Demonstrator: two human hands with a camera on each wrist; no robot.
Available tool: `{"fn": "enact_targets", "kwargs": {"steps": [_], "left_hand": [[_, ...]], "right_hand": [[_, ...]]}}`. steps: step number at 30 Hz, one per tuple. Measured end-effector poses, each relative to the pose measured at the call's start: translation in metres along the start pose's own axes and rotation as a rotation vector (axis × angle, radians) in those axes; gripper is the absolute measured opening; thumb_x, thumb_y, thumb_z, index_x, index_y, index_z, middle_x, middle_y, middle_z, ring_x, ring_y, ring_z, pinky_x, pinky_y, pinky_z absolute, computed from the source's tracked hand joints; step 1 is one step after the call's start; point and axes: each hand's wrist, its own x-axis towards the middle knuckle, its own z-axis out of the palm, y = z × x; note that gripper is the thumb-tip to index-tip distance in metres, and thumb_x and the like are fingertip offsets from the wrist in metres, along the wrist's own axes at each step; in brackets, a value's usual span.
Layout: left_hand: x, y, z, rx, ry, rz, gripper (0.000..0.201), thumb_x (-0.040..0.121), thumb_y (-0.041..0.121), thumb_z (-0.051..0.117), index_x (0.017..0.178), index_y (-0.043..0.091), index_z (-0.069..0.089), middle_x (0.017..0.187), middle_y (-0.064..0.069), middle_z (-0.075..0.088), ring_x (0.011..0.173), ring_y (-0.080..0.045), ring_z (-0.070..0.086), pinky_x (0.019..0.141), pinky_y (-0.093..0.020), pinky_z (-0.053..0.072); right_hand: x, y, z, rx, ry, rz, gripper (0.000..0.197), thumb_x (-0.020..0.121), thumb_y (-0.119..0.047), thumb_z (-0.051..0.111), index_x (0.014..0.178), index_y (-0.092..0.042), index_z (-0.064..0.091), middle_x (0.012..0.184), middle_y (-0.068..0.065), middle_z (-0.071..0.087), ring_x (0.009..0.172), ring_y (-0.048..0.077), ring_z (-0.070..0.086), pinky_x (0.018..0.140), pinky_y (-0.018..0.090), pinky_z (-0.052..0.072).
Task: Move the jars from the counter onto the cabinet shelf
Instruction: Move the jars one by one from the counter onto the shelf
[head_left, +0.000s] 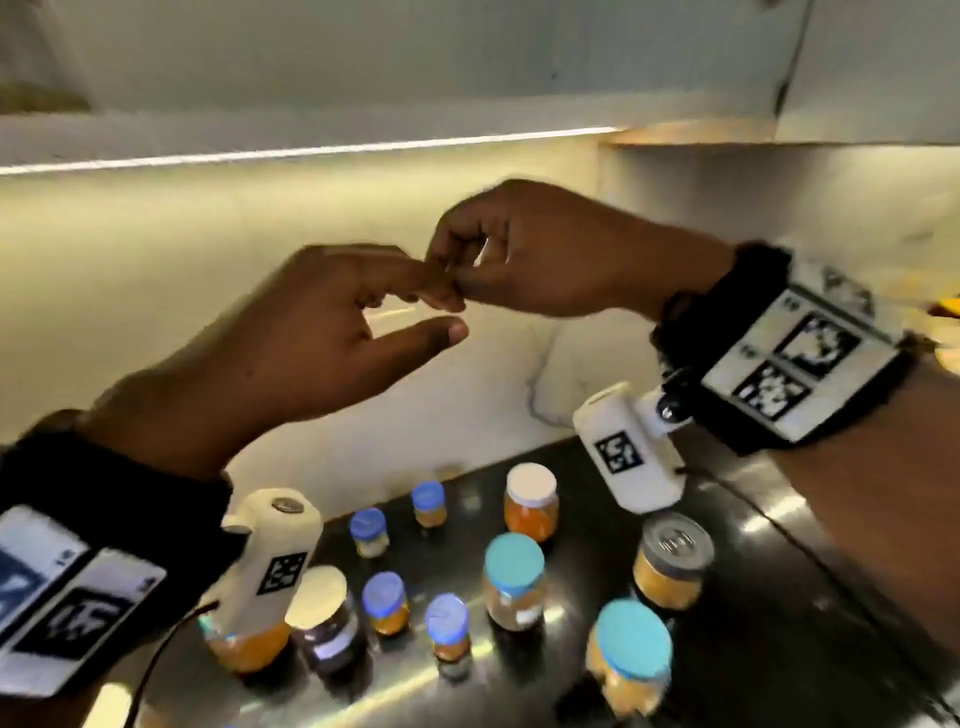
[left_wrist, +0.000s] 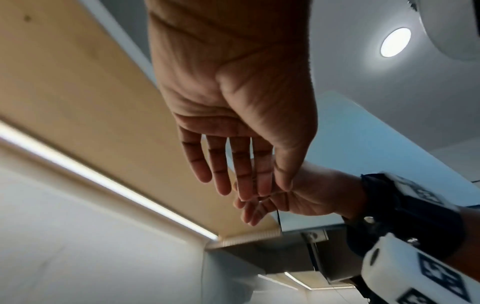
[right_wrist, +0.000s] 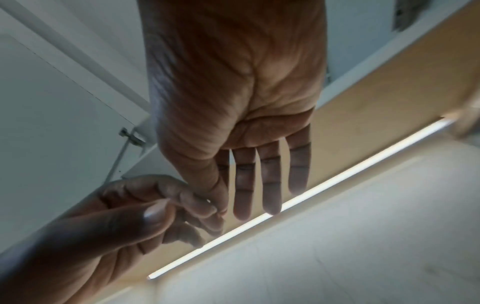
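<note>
Several jars stand on the dark counter (head_left: 779, 597) below my raised hands: a white-lidded orange jar (head_left: 531, 501), a teal-lidded jar (head_left: 514, 577), a silver-lidded jar (head_left: 672, 558), a bigger teal-lidded jar (head_left: 631, 654), a dark jar with a white lid (head_left: 324, 623) and small blue-lidded jars (head_left: 384, 603). My left hand (head_left: 441, 312) (left_wrist: 254, 181) and right hand (head_left: 452, 270) (right_wrist: 244, 201) meet fingertip to fingertip in mid-air, well above the jars. Neither holds a jar. Left fingers are extended with the thumb apart; right fingers are loosely curled.
The wall cabinet's underside with a lit strip (head_left: 311, 153) runs above the hands. An open cabinet door (head_left: 872, 73) hangs at the upper right. A pale backsplash (head_left: 156, 270) stands behind the counter. Another orange jar (head_left: 249, 649) is partly hidden under the left wrist camera.
</note>
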Motion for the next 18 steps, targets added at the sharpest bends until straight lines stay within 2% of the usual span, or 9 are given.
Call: {"fn": "enact_targets", "kwargs": {"steps": [3,5,7,9,11,12,14,18], "left_hand": [[-0.009,-0.009,0.056,-0.082,-0.085,-0.018,0.030,0.081,0.049,0.056,0.088,0.026,0.073,0.086,0.008,0.070,0.080,-0.004,0.060,0.072,-0.013,0.042],[-0.016,-0.019,0.091,-0.125,-0.157,-0.054,0.035,0.080,0.051,0.052,0.086,0.025,0.073,0.083,0.008,0.069,0.078,-0.005,0.060,0.067,-0.008,0.039],[-0.024,-0.028,0.126,-0.132,-0.232,-0.090,0.034,0.079,0.052,0.051,0.087,0.027,0.072,0.083,0.011,0.068,0.078,-0.006,0.062,0.067,-0.006,0.038],[-0.031,-0.033,0.160,-0.115,-0.323,-0.128,0.025,0.082,0.046,0.058,0.091,0.027,0.072,0.088,0.010,0.068,0.083,-0.010,0.063,0.071,-0.011,0.042],[-0.036,-0.035,0.191,-0.072,-0.427,-0.165,0.020,0.085,0.040,0.061,0.099,0.028,0.071,0.098,0.006,0.069,0.089,-0.015,0.063,0.078,-0.025,0.049],[-0.039,-0.035,0.205,-0.052,-0.479,-0.182,0.021,0.086,0.039,0.060,0.102,0.028,0.070,0.101,0.005,0.068,0.092,-0.017,0.063,0.081,-0.028,0.050],[-0.046,-0.036,0.229,-0.053,-0.567,-0.188,0.024,0.088,0.041,0.059,0.105,0.027,0.069,0.104,0.006,0.068,0.094,-0.017,0.062,0.083,-0.031,0.050],[-0.062,-0.041,0.258,-0.106,-0.663,-0.186,0.022,0.088,0.039,0.058,0.101,0.025,0.068,0.102,0.006,0.069,0.090,-0.013,0.063,0.084,-0.032,0.052]], "right_hand": [[-0.038,0.030,0.047,0.001,-0.040,0.136,0.020,0.086,-0.019,0.059,0.102,-0.024,0.069,0.082,-0.012,0.060,0.063,-0.001,0.050,0.057,0.008,0.035],[-0.063,0.048,0.077,0.012,-0.106,0.237,0.019,0.087,-0.022,0.058,0.103,-0.026,0.068,0.083,-0.013,0.059,0.062,0.000,0.049,0.057,0.010,0.033],[-0.090,0.065,0.108,0.031,-0.195,0.348,0.019,0.088,-0.026,0.058,0.104,-0.026,0.067,0.088,-0.009,0.063,0.070,0.003,0.054,0.065,0.018,0.036],[-0.117,0.081,0.140,0.034,-0.285,0.459,0.022,0.086,-0.029,0.058,0.107,-0.026,0.067,0.101,-0.003,0.066,0.088,0.013,0.060,0.072,0.023,0.040],[-0.144,0.096,0.174,-0.007,-0.391,0.549,0.033,0.085,-0.035,0.058,0.117,-0.026,0.060,0.113,0.004,0.061,0.104,0.022,0.058,0.083,0.031,0.046],[-0.157,0.103,0.190,-0.052,-0.448,0.585,0.040,0.085,-0.040,0.058,0.122,-0.027,0.054,0.117,0.006,0.058,0.109,0.026,0.055,0.088,0.036,0.046],[-0.182,0.110,0.219,-0.144,-0.533,0.644,0.054,0.082,-0.050,0.057,0.129,-0.027,0.046,0.123,0.007,0.052,0.113,0.029,0.051,0.091,0.042,0.046],[-0.222,0.111,0.259,-0.209,-0.625,0.709,0.079,0.070,-0.063,0.061,0.135,-0.025,0.037,0.127,0.007,0.047,0.112,0.031,0.051,0.088,0.042,0.046]]}}
